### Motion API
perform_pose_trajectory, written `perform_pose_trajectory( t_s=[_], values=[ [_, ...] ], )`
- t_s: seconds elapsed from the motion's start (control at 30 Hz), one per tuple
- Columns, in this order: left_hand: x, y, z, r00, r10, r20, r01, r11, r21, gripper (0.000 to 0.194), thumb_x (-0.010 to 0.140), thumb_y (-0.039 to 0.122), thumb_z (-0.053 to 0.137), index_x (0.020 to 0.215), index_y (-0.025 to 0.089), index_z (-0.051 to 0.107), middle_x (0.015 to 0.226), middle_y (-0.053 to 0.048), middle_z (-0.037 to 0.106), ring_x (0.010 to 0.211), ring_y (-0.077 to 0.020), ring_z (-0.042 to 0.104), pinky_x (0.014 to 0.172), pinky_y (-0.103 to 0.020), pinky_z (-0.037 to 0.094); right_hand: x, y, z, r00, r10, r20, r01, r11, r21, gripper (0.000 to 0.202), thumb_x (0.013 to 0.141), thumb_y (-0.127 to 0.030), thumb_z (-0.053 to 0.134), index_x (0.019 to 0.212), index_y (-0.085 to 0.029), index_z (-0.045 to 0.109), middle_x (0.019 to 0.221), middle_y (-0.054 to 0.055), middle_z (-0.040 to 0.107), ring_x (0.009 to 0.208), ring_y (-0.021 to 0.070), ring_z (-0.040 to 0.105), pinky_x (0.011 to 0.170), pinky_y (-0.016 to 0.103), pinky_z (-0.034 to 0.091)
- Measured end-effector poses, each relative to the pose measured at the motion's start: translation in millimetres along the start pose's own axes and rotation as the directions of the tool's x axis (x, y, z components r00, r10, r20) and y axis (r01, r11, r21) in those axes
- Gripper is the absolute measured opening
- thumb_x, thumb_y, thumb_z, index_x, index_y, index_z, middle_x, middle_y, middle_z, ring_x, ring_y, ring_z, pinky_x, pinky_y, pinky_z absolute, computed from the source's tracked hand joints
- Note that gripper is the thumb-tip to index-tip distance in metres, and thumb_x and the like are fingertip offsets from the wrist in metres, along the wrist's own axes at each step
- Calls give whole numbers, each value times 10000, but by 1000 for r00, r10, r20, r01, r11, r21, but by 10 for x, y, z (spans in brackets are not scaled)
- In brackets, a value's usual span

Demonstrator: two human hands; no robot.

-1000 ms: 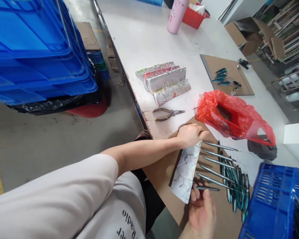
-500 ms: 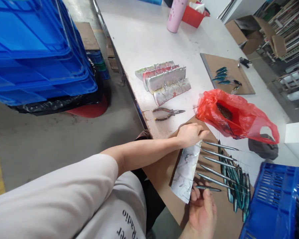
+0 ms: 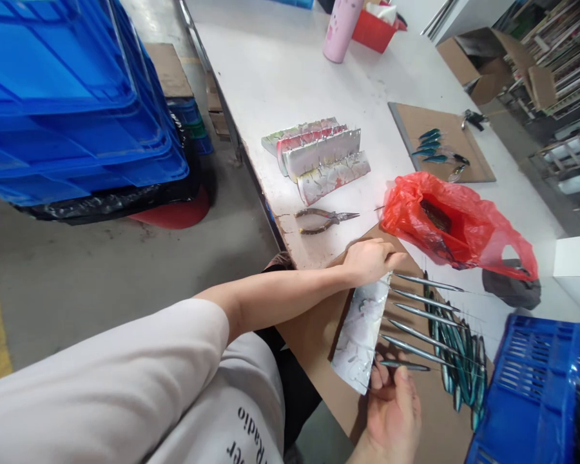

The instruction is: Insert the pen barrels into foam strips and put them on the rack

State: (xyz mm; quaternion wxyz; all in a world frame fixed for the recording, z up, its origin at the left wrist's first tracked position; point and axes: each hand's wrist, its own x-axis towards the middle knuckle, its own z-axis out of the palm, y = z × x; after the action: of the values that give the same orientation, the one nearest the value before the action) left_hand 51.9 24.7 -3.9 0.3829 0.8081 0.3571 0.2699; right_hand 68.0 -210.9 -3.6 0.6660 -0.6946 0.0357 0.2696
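Observation:
A silvery, foil-like strip (image 3: pixel 361 325) lies aslant over the brown board, with several slim, pointed, fishing-lure-like pieces (image 3: pixel 418 311) sticking out in a row from its right edge. My left hand (image 3: pixel 373 261) is closed over the strip's upper end. At the lower end my right hand (image 3: pixel 394 406) faces palm up, its thumb and fingers pinching the lowest lure-like piece (image 3: pixel 406 365); some fingertips are hidden behind the strip and piece. Beside the row, a pile of teal, dark-backed lure-like pieces (image 3: pixel 459 348) rests on the brown board (image 3: pixel 314 322).
Pliers (image 3: pixel 326 220) and several similar strips (image 3: pixel 323 154) lie on the white table (image 3: pixel 270 77). A red plastic bag (image 3: pixel 444 219) stands beyond the board, with a blue basket (image 3: pixel 526 380) at right. Farther back are a pink bottle (image 3: pixel 341 29) and another board (image 3: pixel 439 138). Blue crates (image 3: pixel 77 103) are stacked left.

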Motion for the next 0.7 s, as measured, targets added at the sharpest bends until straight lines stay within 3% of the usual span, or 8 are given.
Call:
perform_pose_trajectory(
  t_s=[0.43,0.7],
  values=[
    [-5,-25,26,998,47,-40,-46,999,14,390,872,457,338,802,221,642,796,-1,598,762,-133,552,706,-236,405,-64,14,35,999,-32,2,32,999,28,335,694,-320,660,983,-195,546,815,34,636,643,127,598,518,239,502],
    [-1,-5,11,1000,5,-14,-5,1000,16,392,869,468,343,809,219,639,827,-3,605,789,-131,549,726,-230,398,-48,33,26,999,-8,-50,10,1000,29,332,705,-315,652,1003,-206,557,795,30,646,656,135,613,550,223,501]
  ],
)
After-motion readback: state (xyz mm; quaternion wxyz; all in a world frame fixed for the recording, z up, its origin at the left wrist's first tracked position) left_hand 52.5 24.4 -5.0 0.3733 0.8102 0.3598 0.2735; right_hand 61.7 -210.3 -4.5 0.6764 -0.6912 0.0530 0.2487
